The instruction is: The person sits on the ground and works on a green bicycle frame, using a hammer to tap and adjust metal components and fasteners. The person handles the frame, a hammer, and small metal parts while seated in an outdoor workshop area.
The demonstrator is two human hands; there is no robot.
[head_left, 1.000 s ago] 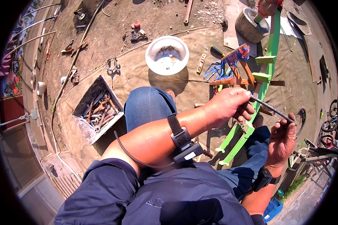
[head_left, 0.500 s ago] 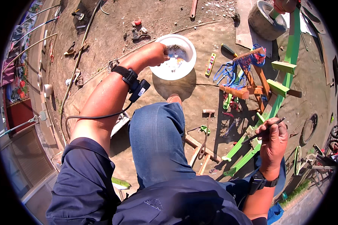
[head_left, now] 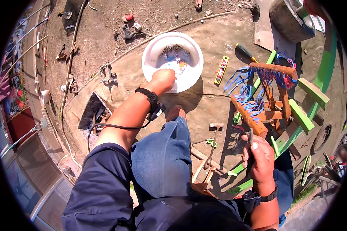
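My left hand (head_left: 163, 80) reaches into the near side of a white basin (head_left: 197, 63), its fingers curled together and mostly hidden from above. Whether something is pinched in them cannot be made out. Inside the basin, small metal-looking bits (head_left: 176, 48) gather along the far wall, and coloured printing shows on the bottom. On the right, my right hand (head_left: 262, 156) is closed around a slim dark rod-shaped tool (head_left: 251, 135), which points away from me. Just beyond that hand stands a brown wooden frame (head_left: 258, 125) wound with blue cord (head_left: 254, 109).
A yellow spirit level (head_left: 221, 70) and a dark-handled screwdriver (head_left: 246, 52) lie right of the basin. Green-painted beams (head_left: 301, 115) stand at the right. A hammer (head_left: 216, 125) is on the ground ahead of me; a box of metal pieces (head_left: 94, 111) sits left.
My left hand has moved from the basin's left side to its near side. My right hand has come inward, and its rod has turned from slanted to nearly straight ahead. The view has shifted.
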